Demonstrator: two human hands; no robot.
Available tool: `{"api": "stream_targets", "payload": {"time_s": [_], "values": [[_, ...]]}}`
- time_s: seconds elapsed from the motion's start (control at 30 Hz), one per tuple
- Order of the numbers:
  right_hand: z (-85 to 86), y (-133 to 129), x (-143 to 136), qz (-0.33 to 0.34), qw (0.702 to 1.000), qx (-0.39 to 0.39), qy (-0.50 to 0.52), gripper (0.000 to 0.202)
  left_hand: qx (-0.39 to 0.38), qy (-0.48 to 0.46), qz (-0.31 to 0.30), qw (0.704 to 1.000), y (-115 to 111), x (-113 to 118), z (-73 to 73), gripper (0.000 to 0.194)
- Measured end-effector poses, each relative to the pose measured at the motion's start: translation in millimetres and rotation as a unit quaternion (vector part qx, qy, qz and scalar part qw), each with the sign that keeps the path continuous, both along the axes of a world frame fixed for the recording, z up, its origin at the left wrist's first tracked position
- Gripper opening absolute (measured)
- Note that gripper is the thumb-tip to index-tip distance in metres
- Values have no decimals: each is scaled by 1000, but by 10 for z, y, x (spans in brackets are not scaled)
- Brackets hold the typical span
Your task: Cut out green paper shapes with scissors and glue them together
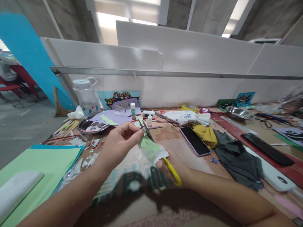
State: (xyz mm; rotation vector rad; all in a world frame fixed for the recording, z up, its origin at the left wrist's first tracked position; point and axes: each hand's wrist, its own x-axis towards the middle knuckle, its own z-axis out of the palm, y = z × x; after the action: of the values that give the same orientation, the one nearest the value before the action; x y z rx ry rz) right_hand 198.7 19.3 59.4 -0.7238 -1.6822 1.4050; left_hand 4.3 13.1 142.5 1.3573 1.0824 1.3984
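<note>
My left hand (120, 140) pinches the upper edge of a small light-green paper piece (150, 147) between thumb and fingers. Yellow-handled scissors (174, 171) are in my right hand (174, 165), whose fingers are partly hidden behind the paper and a whitish layer at its lower edge. The dark blades rise past the upper right side of the paper, slightly apart, near my left fingertips. Both hands are above the cardboard-covered table (170, 201).
Green sheets (21, 160) lie at left, near a metal bowl (81, 126) and a clear bottle (86, 97). A glue stick (133, 110) and small white bottle (149, 120) stand behind my hands. Right are a phone (195, 141), yellow cloth (205, 135) and dark cloth (236, 157).
</note>
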Motion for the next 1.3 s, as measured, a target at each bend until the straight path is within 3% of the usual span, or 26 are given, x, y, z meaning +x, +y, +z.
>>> {"api": "stream_targets", "payload": {"time_s": [0.37, 0.57, 0.73, 1.0, 1.3], "values": [[-45, 57, 27, 2, 1000, 12, -15, 78, -16, -44, -4, 999, 3, 34, -85, 19], [135, 13, 19, -13, 997, 37, -73, 57, -57, -99, -16, 993, -11, 94, -20, 28], [109, 24, -3, -7, 997, 48, -65, 40, -91, -106, -22, 990, -31, 112, 40, 32], [25, 42, 23, -27, 996, 67, -52, 41, -21, -36, 18, 999, -6, 63, -66, 21], [-58, 55, -12, -38, 997, 44, -40, 27, 7, -7, 40, 999, -45, 88, -21, 23]]}}
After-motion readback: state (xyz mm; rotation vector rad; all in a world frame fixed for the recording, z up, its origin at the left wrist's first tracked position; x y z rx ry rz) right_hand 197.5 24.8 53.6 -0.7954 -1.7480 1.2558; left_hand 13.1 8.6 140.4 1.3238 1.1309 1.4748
